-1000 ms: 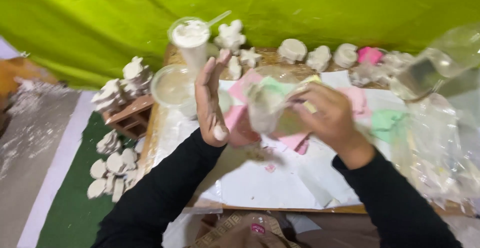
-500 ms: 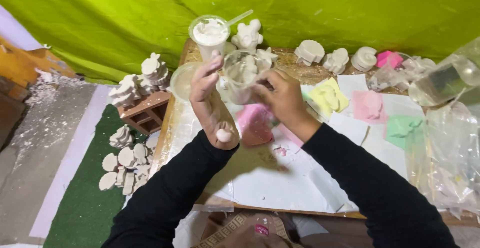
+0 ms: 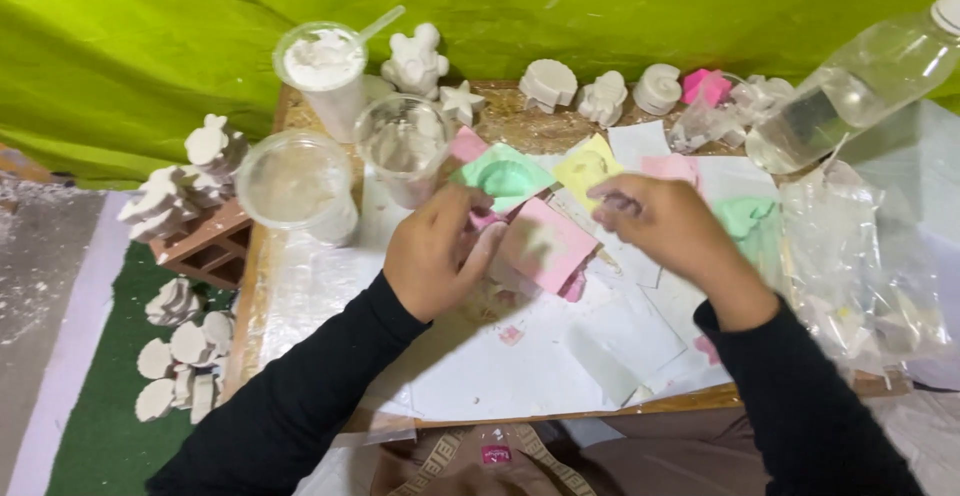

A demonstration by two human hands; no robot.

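Note:
My left hand (image 3: 435, 256) rests on the paper-covered table (image 3: 520, 376) and grips the edge of a pink mould (image 3: 548, 246). A green mould (image 3: 505, 176) lies just above its fingers, with a yellow mould (image 3: 585, 168) beside it. My right hand (image 3: 665, 226) hovers blurred to the right of the pink mould, with nothing in it. A clear plastic cup (image 3: 405, 146) smeared with white stands upright behind my left hand, apart from both hands.
At the back left stand a cup of white powder with a straw (image 3: 325, 71) and an empty cup (image 3: 295, 186). White cast figures (image 3: 548, 84) line the back edge. A tilted clear bottle (image 3: 850, 86) and plastic bags (image 3: 860, 266) fill the right. More casts (image 3: 180, 346) lie on the floor.
My right hand has let go of the clear cup, which now stands on the table, and has drawn back to the right. My left hand has dropped onto the pink mould.

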